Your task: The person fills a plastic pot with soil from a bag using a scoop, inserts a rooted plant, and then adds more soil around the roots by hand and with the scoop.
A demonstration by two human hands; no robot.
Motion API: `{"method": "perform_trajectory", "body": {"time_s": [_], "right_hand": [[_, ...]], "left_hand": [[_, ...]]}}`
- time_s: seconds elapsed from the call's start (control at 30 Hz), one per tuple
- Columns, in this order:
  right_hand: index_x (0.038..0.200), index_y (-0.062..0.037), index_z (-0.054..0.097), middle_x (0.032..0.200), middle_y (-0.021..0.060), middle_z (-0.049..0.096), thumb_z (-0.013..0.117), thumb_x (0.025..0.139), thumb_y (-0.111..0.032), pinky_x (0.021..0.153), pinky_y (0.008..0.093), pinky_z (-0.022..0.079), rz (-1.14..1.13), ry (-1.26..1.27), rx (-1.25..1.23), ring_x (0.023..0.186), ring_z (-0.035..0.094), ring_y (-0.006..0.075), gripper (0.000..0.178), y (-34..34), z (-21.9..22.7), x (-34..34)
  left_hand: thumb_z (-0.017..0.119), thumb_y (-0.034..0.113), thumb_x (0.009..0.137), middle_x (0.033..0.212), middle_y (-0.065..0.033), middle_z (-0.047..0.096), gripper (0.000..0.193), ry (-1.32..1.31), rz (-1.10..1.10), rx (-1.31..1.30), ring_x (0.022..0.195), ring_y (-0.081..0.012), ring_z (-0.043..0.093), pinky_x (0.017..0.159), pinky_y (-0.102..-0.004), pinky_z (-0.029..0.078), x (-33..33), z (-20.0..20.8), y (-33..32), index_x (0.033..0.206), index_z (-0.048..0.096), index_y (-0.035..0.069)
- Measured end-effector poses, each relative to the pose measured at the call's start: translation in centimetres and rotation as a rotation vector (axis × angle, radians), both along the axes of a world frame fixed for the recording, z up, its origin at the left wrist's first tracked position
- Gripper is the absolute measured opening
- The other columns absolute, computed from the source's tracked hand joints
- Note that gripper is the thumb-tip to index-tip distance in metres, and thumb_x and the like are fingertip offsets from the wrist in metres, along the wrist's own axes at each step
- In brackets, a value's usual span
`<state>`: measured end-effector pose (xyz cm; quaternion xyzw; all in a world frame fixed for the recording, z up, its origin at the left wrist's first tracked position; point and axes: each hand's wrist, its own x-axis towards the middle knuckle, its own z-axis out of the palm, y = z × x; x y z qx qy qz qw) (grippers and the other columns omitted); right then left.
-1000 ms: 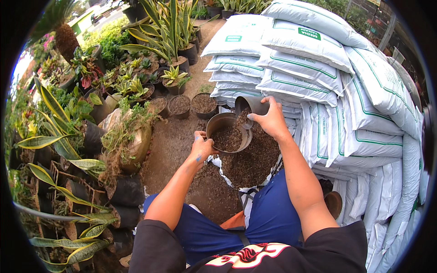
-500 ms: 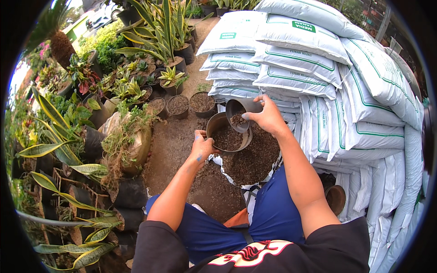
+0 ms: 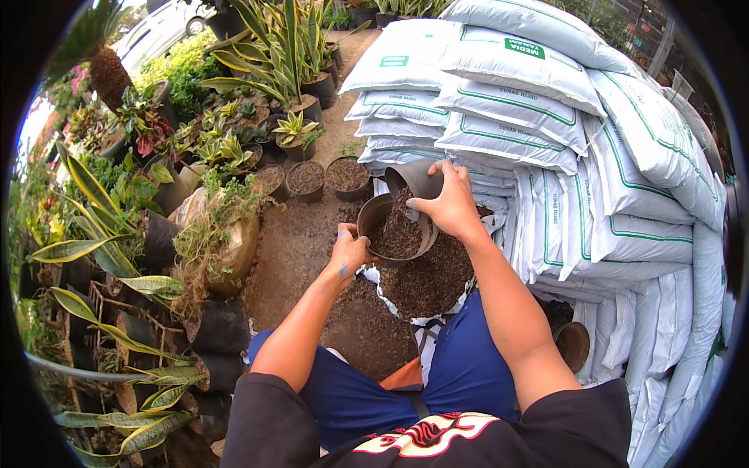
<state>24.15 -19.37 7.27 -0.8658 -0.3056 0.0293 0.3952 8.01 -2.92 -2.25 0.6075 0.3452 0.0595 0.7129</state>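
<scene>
My left hand (image 3: pixel 351 248) grips the left rim of a dark plastic plant pot (image 3: pixel 424 248), fingers closed on its edge. Brown potting mix (image 3: pixel 396 234) lies inside it. Above and to the right, my right hand (image 3: pixel 450 199) is wrapped round a smaller dark pot (image 3: pixel 419 179), tipped with its mouth down and to the left. Potting mix spills from the tilted pot into the one below. Beneath both, a heap of loose mix (image 3: pixel 425 288) lies on an opened white sack (image 3: pixel 379 287) in front of my knees.
White sacks (image 3: pixel 515 101) are stacked high on the right. An empty-looking brown pot (image 3: pixel 573 346) lies beside my right leg. Several filled pots (image 3: pixel 305 180) stand ahead. Potted snake plants (image 3: pixel 292 54) and other greenery crowd the left, next to a large mossy planter (image 3: pixel 238 249).
My right hand has tipped the smaller pot further over, and mix now pours out of it. The larger pot has tilted slightly toward it in my left hand.
</scene>
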Motion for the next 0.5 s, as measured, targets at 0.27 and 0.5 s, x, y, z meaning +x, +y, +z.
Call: {"method": "perform_trajectory", "body": {"time_s": [0.27, 0.5], "right_hand": [[0.117, -0.0074, 0.053, 0.122, 0.0188, 0.049, 0.091, 0.067, -0.021, 0.105, 0.0447, 0.044, 0.138, -0.046, 0.057, 0.119, 0.053, 0.0395, 0.064, 0.9, 0.0, -0.6], [0.116, -0.0078, 0.055, 0.126, 0.0178, 0.047, 0.089, 0.066, -0.017, 0.108, 0.0456, 0.042, 0.125, -0.139, 0.122, 0.125, 0.048, 0.0396, 0.062, 0.3, 0.1, -0.7]], "left_hand": [[0.046, -0.001, 0.1, 0.124, -0.0209, 0.059, 0.043, -0.056, 0.243, -0.291, 0.094, -0.032, 0.073, 0.075, -0.0419, 0.068, 0.3, -2.3, 0.5, 0.138, 0.027, 0.003], [0.04, -0.003, 0.1, 0.125, -0.0183, 0.063, 0.046, -0.043, 0.144, -0.196, 0.096, -0.0306, 0.074, 0.08, -0.0408, 0.066, 0.6, 0.2, -0.7, 0.145, 0.038, 0.003]]}}
